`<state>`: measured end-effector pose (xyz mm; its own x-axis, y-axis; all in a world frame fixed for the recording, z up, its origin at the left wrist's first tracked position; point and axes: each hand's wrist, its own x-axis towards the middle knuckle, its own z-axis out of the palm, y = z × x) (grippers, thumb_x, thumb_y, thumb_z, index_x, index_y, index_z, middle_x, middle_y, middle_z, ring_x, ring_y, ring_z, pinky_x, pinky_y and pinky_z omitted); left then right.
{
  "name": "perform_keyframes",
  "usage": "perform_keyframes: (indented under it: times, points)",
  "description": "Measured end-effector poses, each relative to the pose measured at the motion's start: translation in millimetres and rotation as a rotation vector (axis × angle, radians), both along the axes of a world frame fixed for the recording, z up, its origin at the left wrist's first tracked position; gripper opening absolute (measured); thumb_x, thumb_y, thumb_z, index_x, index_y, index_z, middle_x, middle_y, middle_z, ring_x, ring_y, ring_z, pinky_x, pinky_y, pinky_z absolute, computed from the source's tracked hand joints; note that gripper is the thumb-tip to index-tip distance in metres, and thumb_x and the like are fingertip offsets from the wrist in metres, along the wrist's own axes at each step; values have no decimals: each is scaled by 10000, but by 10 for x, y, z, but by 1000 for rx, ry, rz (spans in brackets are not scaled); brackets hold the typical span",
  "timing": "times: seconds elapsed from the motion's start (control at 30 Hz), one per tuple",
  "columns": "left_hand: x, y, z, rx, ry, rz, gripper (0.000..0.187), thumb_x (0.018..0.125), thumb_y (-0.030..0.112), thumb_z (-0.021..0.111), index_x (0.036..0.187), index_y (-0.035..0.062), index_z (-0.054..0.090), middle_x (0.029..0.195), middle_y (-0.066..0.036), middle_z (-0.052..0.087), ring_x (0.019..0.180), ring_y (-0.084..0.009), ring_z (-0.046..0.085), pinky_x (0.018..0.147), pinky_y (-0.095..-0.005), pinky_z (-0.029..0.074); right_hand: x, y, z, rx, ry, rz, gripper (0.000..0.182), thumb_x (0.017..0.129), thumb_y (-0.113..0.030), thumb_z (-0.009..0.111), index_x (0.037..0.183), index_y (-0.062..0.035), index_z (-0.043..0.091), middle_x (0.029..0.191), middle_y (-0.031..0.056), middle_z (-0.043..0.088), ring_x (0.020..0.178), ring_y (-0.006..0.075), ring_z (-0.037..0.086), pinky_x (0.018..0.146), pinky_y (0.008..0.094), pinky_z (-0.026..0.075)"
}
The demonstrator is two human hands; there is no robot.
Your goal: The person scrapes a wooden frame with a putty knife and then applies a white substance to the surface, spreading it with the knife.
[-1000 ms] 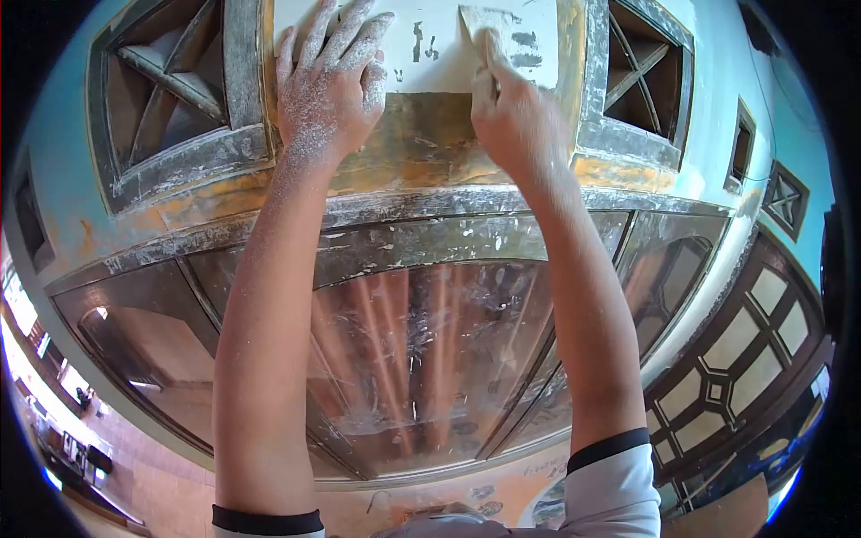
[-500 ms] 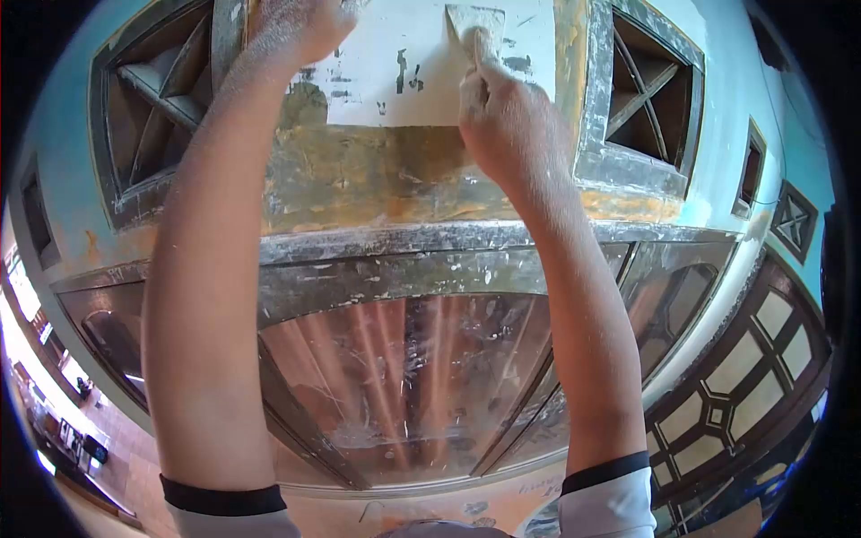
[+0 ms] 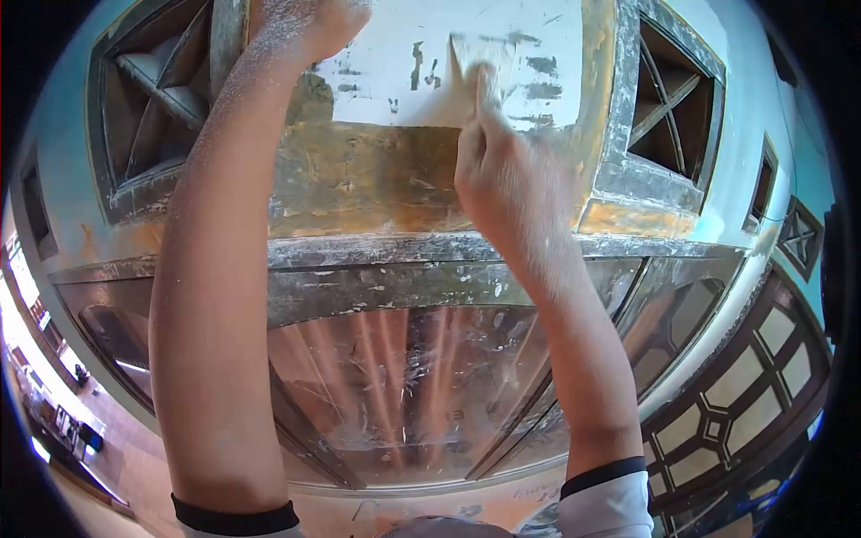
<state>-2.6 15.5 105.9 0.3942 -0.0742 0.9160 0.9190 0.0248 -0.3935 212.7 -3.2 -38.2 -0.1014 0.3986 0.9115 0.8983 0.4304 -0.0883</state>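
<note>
Well – scraper (image 3: 496, 67) in right hand (image 3: 509, 157).

Short pale sleeves, black bands, dusted hands.
The right sleeve (image 3: 606, 509) is pale grey-white, its hem finished with a plain black band (image 3: 604, 475) — the left sleeve (image 3: 280, 533) carries a matching black cuff (image 3: 235, 519), with only a sliver of pale cloth showing below it. Both forearms are bare; white powder (image 3: 289, 18) speckles the left hand (image 3: 318, 25) and wrist thickly, and lies more thinly — a fine, chalky film — over the right hand (image 3: 513, 175) and wrist.
</note>
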Motion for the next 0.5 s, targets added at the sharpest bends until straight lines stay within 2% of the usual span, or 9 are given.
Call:
perform_keyframes:
  times: [0.07, 0.1, 0.13, 0.2, 0.23, 0.27, 0.33, 0.4, 0.5]
  points:
    - [23, -4, -24, 28, -6, 48, 498, 1058, 318, 489, 1520, 136, 516, 1651, -87, 393, 1557, -290, 276, 1292, -484, 146, -28, -64, -106, -14, -91, -59, 566, 1071, -291, 432, 1612, -146, 348, 652, 128, 699, 622, 311, 739, 607, 505, 612]
    - [29, -17, -24, 56, -6, 93, 498, 1056, 313, 491, 1519, 132, 517, 1650, -92, 395, 1556, -294, 279, 1291, -480, 153, -6, -75, -40, -132, -25, -7, 446, 1079, -294, 412, 1460, -115, 562, 697, 185, 707, 675, 343, 733, 673, 507, 595]
    - [10, -18, -17, 56, -6, 100, 498, 1056, 313, 491, 1519, 132, 517, 1650, -92, 395, 1556, -294, 279, 1291, -480, 153, -1, -41, 60, -132, -25, 0, 446, 1079, -294, 412, 1460, -115, 562, 697, 185, 707, 675, 343, 733, 673, 507, 595]
    - [-14, 1, -4, 25, 9, 21, 491, 1054, 303, 496, 1514, 132, 523, 1645, -93, 401, 1553, -298, 285, 1290, -475, 158, 52, 97, 307, 43, -22, -5, 409, 1085, -288, 409, 1379, -93, 616, 727, 207, 710, 694, 357, 732, 691, 511, 590]
    - [-4, -9, -9, 24, 9, 22, 491, 1054, 303, 496, 1514, 132, 523, 1645, -93, 401, 1553, -298, 285, 1290, -475, 158, 82, 47, 448, -68, -13, 43, 384, 1085, -281, 410, 1285, -74, 663, 754, 225, 710, 702, 371, 730, 712, 519, 583]
    - [1, -23, -11, 18, 4, 12, 491, 1053, 300, 500, 1514, 134, 521, 1645, -91, 401, 1552, -298, 285, 1291, -476, 158, 105, 60, 432, -65, -15, 44, 384, 1085, -281, 410, 1285, -74, 663, 754, 225, 710, 702, 371, 730, 712, 519, 583]
    - [1, -36, -27, 11, -8, 1, 491, 1051, 297, 503, 1515, 137, 520, 1644, -90, 401, 1551, -298, 286, 1291, -476, 159, 130, 93, 289, 144, -51, 47, 395, 1074, -289, 441, 1333, -81, 653, 722, 199, 708, 674, 358, 728, 662, 508, 582]
    - [8, -28, -42, 21, -7, 29, 492, 1053, 292, 503, 1519, 133, 512, 1646, -91, 397, 1551, -295, 287, 1289, -471, 167, 131, 49, -45, 20, -96, 11, 478, 1055, -284, 497, 1512, -148, 522, 612, 147, 672, 571, 332, 706, 525, 473, 556]
    - [40, -63, -63, 18, -29, 59, 496, 1054, 286, 503, 1524, 126, 503, 1648, -92, 393, 1553, -295, 282, 1286, -462, 176, 110, -3, -175, 53, -134, -32, 478, 1056, -280, 498, 1525, -185, 502, 620, 160, 674, 583, 328, 711, 524, 475, 556]
